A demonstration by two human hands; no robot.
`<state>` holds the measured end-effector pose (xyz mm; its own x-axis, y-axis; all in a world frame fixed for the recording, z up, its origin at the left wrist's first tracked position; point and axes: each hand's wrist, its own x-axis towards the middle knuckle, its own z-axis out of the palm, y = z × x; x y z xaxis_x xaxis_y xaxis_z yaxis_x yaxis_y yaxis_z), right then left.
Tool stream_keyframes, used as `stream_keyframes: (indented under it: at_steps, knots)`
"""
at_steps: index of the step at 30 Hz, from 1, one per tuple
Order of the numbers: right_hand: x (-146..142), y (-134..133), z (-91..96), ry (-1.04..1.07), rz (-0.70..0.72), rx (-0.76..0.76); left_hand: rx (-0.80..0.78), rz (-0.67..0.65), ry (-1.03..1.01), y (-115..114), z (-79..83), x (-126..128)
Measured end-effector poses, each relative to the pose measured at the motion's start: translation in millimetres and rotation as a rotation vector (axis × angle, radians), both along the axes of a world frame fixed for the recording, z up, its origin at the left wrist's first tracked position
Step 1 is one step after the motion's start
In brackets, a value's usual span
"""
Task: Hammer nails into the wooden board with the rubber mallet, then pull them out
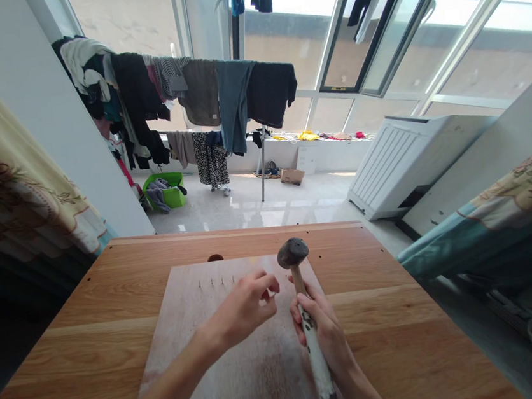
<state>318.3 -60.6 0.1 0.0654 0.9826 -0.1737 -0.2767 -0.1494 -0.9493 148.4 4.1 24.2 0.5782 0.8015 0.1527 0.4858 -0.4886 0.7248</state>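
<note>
My right hand [327, 326] is closed round the handle of a hammer [293, 253], its dark, rounded head pointing up and away from me. White, flaking paint covers the lower handle. My left hand [253, 298] hovers above a pale wooden board [247, 374], thumb and fingers curled together in a pinch. Whatever those fingertips may hold is too small to make out. Near the board's far edge, several thin nails [211, 282] stand upright in a row, left of my left hand. The hammer head is a little right of the left fingertips, apart from them.
The board lies on a wooden table [96, 356] with a dark round hole [215, 258] behind it. Beyond are a rack of clothes [200, 91], a green basket [177, 197], a small cardboard box [292, 176] and a white ribbed cabinet [387, 163]. Curtains [499, 218] hang at both sides.
</note>
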Motion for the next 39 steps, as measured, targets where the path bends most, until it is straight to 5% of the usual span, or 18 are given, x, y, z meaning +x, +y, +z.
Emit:
stream_keyframes:
  at_steps: [6,12,39]
  knots:
    - [8,3,-3.6,-0.007,-0.03,0.029,0.188,0.15,-0.122,38,-15.5,22]
    - [12,5,-1.3,0.026,-0.078,0.012,0.383,0.165,0.03,46,-28.6,24]
    - [10,2,-3.8,0.018,-0.006,-0.01,0.251,0.142,0.177,45,-34.2,27]
